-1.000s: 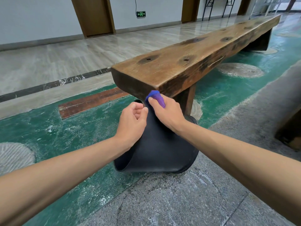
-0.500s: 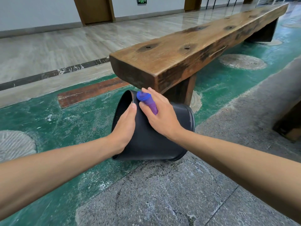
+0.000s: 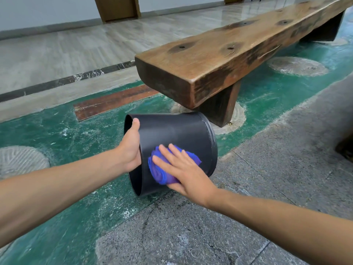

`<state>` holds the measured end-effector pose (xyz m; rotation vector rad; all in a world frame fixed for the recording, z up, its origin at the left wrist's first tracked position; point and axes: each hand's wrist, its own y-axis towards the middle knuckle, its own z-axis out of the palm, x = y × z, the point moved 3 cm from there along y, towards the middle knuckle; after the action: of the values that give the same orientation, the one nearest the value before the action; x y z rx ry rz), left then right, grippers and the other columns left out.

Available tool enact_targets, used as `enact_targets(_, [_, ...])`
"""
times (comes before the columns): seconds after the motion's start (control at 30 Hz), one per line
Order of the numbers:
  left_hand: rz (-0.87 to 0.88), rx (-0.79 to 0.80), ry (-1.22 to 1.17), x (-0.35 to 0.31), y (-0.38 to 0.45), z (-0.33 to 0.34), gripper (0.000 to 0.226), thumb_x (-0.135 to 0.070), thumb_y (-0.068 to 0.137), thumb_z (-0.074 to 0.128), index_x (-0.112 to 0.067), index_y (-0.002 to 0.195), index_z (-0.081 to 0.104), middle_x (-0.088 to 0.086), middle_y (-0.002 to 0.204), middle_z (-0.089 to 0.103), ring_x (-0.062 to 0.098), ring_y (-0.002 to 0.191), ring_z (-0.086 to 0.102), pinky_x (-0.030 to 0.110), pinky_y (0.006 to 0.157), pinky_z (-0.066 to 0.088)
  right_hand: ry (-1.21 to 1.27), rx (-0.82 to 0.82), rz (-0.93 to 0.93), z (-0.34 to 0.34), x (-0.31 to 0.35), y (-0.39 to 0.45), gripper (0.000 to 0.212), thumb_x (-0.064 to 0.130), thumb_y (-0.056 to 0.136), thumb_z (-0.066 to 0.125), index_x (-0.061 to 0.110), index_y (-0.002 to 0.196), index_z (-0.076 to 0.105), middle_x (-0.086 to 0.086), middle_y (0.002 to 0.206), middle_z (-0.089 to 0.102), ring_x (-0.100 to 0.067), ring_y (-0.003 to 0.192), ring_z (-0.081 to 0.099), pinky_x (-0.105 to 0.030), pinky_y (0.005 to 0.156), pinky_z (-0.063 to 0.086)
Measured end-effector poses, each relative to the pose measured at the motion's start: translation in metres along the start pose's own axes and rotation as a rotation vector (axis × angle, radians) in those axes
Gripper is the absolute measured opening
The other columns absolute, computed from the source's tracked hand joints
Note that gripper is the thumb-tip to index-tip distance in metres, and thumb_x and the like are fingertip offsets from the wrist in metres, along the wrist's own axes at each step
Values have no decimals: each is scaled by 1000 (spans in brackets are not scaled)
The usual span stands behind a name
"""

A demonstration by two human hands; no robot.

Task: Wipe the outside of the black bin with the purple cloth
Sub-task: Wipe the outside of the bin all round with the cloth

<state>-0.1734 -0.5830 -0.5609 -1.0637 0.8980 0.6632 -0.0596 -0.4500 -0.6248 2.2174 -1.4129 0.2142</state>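
Note:
The black bin lies on its side just off the floor, its open mouth to the left and its base to the right. My left hand grips the rim at the mouth, thumb on the outside wall and fingers hidden inside. My right hand presses the bunched purple cloth flat against the near side wall, fingers straight and spread over it. Most of the cloth is under my palm.
A long thick wooden bench stands just behind and above the bin, its near leg right next to the bin's base. The floor is green paint on the left and grey stone on the right.
The bin has come out from under the bench end toward me. My right hand moved the cloth from the upper rim down to the side wall and flattened on it. My left hand shifted to grip the rim.

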Motion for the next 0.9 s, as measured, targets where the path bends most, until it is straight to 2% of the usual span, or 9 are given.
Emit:
enact_targets(0.1, [-19,60,25,0,1,-7,71,-65,100,24,-15,135,59,10,130,68,26,123,62,44,112,41,-143,183,-184,12,3,-11,84,25,88,74,30,159,28,5,170,9,-26,157,5,-47,123,8])
enact_targets(0.23, [164,-29,306,-13,-1,1,67,-45,94,53,-23,153,30,1,156,43,21,140,45,49,118,32,-243,320,-250,25,1,-30,68,31,97,64,29,158,34,8,170,17,-24,157,-1,-50,125,22])
enact_targets(0.33, [270,-18,594,-16,-10,10,59,-25,71,65,-17,126,42,6,123,62,24,116,62,44,95,52,-187,268,-184,14,-4,-38,55,32,103,55,29,155,39,14,168,19,-19,157,-2,-45,126,22])
enact_targets(0.47, [524,-17,873,-9,-19,18,74,-12,95,58,-23,156,18,5,132,59,24,120,58,43,101,48,-10,158,-24,-7,-4,-44,46,25,106,50,24,152,46,11,166,28,-13,157,10,-32,125,23])
enact_targets(0.53, [642,-66,992,-9,-23,25,79,-14,98,56,-25,160,7,10,113,63,19,100,61,37,92,47,42,144,54,-17,-4,-47,45,27,107,47,25,152,45,13,166,27,-7,157,10,-25,125,19])
enact_targets(0.6, [668,-94,997,-10,-26,35,70,-11,99,54,-26,159,21,9,103,60,12,77,54,31,82,42,39,147,91,-24,-5,-49,45,27,107,47,28,152,44,17,166,24,-3,155,9,-18,123,14])
enact_targets(0.67, [681,-129,990,-9,-27,43,58,-8,96,55,-23,151,41,7,112,54,7,71,48,24,80,36,44,153,120,-29,-6,-53,47,25,106,49,30,152,43,20,165,22,1,155,9,-12,121,10])
enact_targets(0.83, [566,33,990,21,-33,51,73,-9,82,73,-31,146,45,-8,131,50,12,106,52,1,83,33,70,119,208,-33,-9,-63,54,20,101,51,37,151,40,24,166,19,2,153,13,-19,123,17])
enact_targets(0.9, [548,-6,944,25,-32,50,72,-3,79,72,-34,140,52,-8,133,57,19,109,60,18,93,45,111,62,256,-38,-12,-65,53,20,100,50,36,150,42,21,165,26,1,152,20,-21,123,20])
